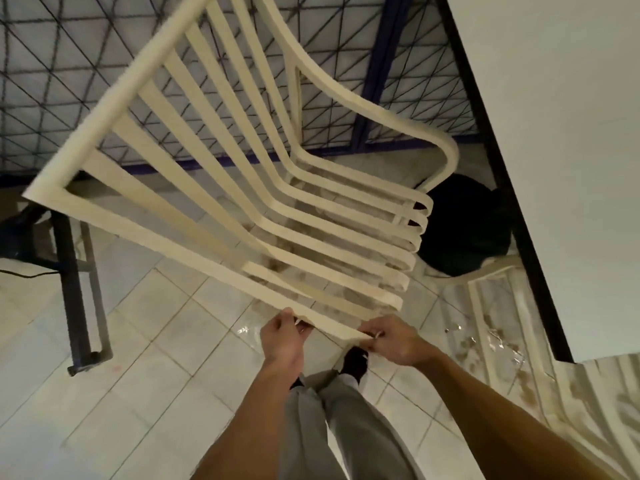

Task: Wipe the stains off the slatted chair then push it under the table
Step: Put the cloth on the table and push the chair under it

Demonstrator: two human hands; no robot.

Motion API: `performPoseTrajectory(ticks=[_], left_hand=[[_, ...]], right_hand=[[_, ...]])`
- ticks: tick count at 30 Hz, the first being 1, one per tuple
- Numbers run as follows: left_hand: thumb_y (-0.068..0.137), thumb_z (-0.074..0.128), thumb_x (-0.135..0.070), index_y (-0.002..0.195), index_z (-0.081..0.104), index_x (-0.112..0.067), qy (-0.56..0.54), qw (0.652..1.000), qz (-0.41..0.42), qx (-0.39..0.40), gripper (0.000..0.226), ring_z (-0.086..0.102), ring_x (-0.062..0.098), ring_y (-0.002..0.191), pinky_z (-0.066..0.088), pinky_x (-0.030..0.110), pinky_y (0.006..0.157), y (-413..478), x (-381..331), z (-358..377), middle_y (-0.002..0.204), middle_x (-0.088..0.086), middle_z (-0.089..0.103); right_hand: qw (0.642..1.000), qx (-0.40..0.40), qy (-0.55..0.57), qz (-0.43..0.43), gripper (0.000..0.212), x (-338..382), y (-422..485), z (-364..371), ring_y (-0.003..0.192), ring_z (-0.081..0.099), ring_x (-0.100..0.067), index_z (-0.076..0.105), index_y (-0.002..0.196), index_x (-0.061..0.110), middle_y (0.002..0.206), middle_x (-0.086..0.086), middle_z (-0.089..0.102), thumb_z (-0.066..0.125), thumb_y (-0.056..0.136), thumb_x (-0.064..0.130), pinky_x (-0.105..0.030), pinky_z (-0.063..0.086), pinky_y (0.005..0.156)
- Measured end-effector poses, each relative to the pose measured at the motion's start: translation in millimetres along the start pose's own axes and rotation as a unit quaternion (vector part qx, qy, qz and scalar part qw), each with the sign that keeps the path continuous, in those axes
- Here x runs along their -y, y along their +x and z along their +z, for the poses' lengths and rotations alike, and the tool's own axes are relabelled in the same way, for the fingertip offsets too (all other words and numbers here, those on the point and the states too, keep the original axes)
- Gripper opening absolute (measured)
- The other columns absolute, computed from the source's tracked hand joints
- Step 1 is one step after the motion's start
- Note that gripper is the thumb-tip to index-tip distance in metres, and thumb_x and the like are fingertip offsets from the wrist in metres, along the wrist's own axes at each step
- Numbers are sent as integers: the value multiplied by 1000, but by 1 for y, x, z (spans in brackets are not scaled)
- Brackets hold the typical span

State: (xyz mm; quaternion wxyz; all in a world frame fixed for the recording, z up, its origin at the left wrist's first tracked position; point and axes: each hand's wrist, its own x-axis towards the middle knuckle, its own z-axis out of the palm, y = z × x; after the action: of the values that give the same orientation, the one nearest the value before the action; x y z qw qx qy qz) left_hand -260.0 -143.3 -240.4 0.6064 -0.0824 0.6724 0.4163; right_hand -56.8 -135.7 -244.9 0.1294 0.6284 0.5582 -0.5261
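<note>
Floor (145, 358): pale square tiles w/ thin grout lines, wet glints near centre & brownish blotches to the right. Far side has a wire-mesh panel (52, 81), diagonal grid, in a blue frame. At left a dark metal frame leg (74, 289) stands on the tile w/ a thin black cable (27, 273) beside it; at right, a black rounded object (464, 230).

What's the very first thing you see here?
A big cream slatted chair fills the middle, tipped at an angle, with brown stains on its seat slats. The left hand and right hand grip its near edge at the bottom. A white table with a dark rim runs down the right side.
</note>
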Motion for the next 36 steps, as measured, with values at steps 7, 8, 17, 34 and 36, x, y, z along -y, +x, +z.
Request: performPoseTrajectory(ticks=[7, 8, 17, 34, 36], left_hand=[[99, 53, -9, 115, 60, -5, 31, 997, -41, 56, 18, 64, 30, 106, 51, 42, 95, -2, 0, 17, 117, 15, 65], [97, 57, -9, 122, 57, -7, 40, 998, -21, 50, 25, 64, 31, 107, 51, 44, 95, 2, -10, 10, 120, 12, 64], [96, 59, -20, 99, 61, -4, 52, 992, 111, -20, 16, 66, 21, 99, 52, 38, 94, 5, -93, -5, 102, 7, 67], [97, 57, -14, 104, 56, 3, 38, 998, 41, -16, 19, 62, 30, 112, 48, 44, 100, -29, -26, 16, 115, 20, 63], [99, 54, -18, 116, 56, 2, 69, 997, 17, 18, 26, 60, 30, 114, 47, 49, 101, -35, -21, 16, 121, 16, 62]], right_hand=[[994, -76, 46, 65, 29, -45, -8, -58, 107, 53, -19, 67, 120, 28, 115, 6, 59, 57, 95, 18, -47, 38, 105], [990, -87, 72, 80, 28, -48, -10, -61, 107, 53, -19, 67, 118, 32, 118, 3, 59, 57, 95, 20, -47, 40, 104], [669, -179, 664, 283, 55, -3, -14, -11, 112, 53, -35, 39, 132, 6, 127, -13, 45, 71, 89, 18, -45, 58, 83], [604, -227, 739, 193, 39, -40, -12, -77, 115, 57, -40, 40, 138, 1, 132, -21, 51, 48, 100, 2, -48, 51, 88], [606, -232, 738, 186, 40, -45, -16, -84, 123, 54, -40, 40, 139, 3, 136, -20, 51, 48, 100, 3, -48, 51, 90]])
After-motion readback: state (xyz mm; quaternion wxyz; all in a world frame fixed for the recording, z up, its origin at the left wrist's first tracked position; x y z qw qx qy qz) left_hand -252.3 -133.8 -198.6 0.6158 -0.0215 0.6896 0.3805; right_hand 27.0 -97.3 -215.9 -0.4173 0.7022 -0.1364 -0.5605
